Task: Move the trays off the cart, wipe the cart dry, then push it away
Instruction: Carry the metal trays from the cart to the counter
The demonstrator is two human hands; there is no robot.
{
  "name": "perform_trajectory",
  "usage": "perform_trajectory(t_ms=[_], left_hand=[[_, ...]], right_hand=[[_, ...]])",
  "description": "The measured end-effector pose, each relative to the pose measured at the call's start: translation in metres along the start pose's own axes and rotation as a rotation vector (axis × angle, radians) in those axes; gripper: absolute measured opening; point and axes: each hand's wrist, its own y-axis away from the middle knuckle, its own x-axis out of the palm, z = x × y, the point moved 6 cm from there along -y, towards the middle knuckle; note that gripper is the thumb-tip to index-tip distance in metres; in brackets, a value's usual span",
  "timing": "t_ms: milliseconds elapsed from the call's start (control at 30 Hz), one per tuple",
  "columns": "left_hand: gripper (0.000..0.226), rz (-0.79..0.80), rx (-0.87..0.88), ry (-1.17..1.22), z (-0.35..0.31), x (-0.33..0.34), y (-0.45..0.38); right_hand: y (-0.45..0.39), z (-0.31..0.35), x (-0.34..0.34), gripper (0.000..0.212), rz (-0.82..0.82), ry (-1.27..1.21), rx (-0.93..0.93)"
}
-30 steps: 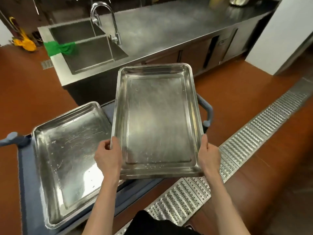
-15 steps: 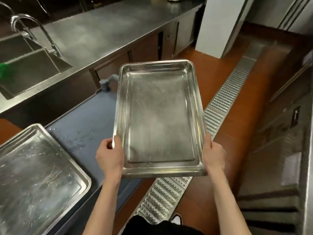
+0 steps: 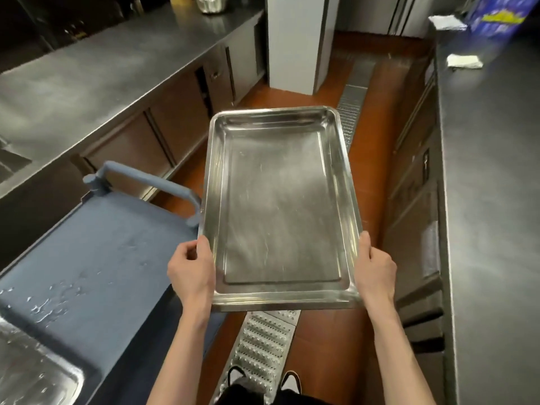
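I note steel tray point(image 3: 280, 206) held level in air, clear of cart point(image 3: 96, 252), over floor drain point(image 3: 263, 343)
Left hand point(image 3: 191, 273) and right hand point(image 3: 375, 270) each curl round long rim near my end; I judge this keeps balance
Second tray point(image 3: 26, 366) on cart, water beside it
Right counter point(image 3: 493, 200) near, bare, likely landing spot; aisle narrow

second tray point(image 3: 32, 372): cut by frame corner | cart point(image 3: 96, 258): partly cropped
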Motion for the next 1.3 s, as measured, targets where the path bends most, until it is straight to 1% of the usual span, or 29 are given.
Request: perform_trajectory(t_ms=[233,400,533,667,800,1000,1167,1300], left_hand=[[0.025,0.138,0.082,-0.046,-0.038,0.066,0.010],[0.025,0.245,0.146,-0.057,-0.060,0.114,0.010],[0.024,0.367,0.187,-0.073,-0.078,0.161,0.017],[0.025,0.489,0.226,-0.079,-0.096,0.204,0.026],[0.023,0.604,0.261,-0.077,-0.110,0.237,0.042],[0.023,0.773,0.320,-0.091,-0.115,0.283,0.072],[0.028,0.911,0.366,-0.107,-0.111,0.301,0.112],[0.020,1.027,0.409,-0.124,-0.108,0.307,0.151]], right_hand=[[-0.010,-0.029,-0.047,0.078,-0.111,-0.022,0.152],[-0.019,-0.043,-0.072,0.075,-0.221,0.005,0.209],[-0.021,-0.062,-0.092,0.074,-0.348,-0.016,0.289],[-0.015,-0.066,-0.113,0.071,-0.448,-0.043,0.327],[-0.007,-0.081,-0.127,0.072,-0.526,-0.033,0.440],[0.018,-0.105,-0.148,0.073,-0.690,-0.036,0.514],[0.063,-0.126,-0.163,0.073,-0.794,-0.024,0.607],[0.102,-0.140,-0.177,0.074,-0.879,-0.006,0.654]])
